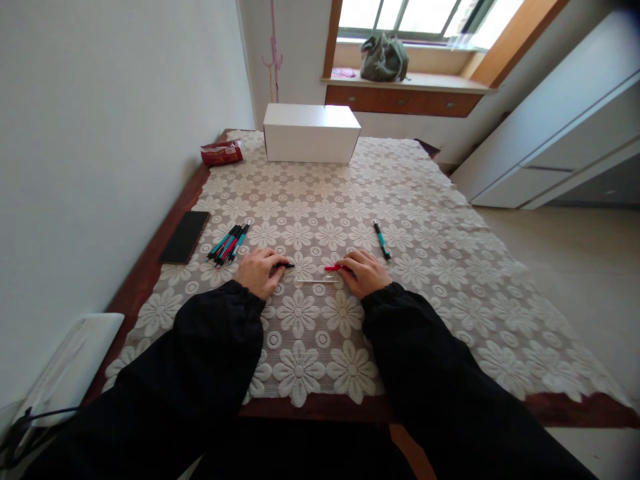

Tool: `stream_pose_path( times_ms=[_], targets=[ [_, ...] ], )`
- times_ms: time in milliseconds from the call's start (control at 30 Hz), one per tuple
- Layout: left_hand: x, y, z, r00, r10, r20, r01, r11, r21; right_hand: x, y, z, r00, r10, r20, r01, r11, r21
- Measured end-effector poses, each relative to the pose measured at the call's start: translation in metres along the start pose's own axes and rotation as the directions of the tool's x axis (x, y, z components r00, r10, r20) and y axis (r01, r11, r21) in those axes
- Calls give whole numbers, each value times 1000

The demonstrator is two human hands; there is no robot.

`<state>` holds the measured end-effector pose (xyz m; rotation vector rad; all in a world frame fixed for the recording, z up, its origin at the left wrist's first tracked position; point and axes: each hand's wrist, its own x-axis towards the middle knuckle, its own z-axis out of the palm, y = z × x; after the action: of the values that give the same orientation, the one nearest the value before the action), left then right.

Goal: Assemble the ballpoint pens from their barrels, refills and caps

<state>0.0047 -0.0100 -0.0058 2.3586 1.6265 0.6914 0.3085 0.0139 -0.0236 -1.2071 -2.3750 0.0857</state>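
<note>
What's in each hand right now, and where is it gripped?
Left hand pinches a black pen part by one end; right hand holds a red pen part by one end.

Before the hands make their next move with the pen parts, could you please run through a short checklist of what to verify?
1. Left hand grips the black pen piece: ok.
2. Right hand grips the red pen piece: ok.
3. Thin clear refill lies on the lace cloth between the hands: ok.
4. Pen bundle lies apart from the left hand: ok.
5. Single teal pen lies apart from the right hand: ok.
6. Pieces undamaged: cannot tell.
</note>
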Motion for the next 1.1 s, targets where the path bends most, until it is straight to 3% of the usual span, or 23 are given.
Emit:
stream_pose_path(
  times_ms=[233, 467, 700, 867, 1100],
  targets=[
    [1, 0, 0, 1000, 2, -2, -2, 1000, 0, 0, -1, 0, 1000, 6, -17, -5, 1000, 9],
    [0, 6, -3, 992, 73, -105, -80, 995, -67, 1, -12, -7, 991, -91, -99, 99, 992, 80],
    [-2, 7, -2, 987, 146, -67, -149, 988, -48, 1, -10, -4, 988, -132, -75, 138, 987, 82],
    [-2, 6, -2, 987, 150, -50, -152, 988, -32, 0, -8, -2, 978, -166, -124, 178, 981, 84],
    [-1, 2, 2, 988, 143, -59, -144, 989, -23, -1, -8, -1, 982, -156, -104, 164, 983, 81]
  ],
)
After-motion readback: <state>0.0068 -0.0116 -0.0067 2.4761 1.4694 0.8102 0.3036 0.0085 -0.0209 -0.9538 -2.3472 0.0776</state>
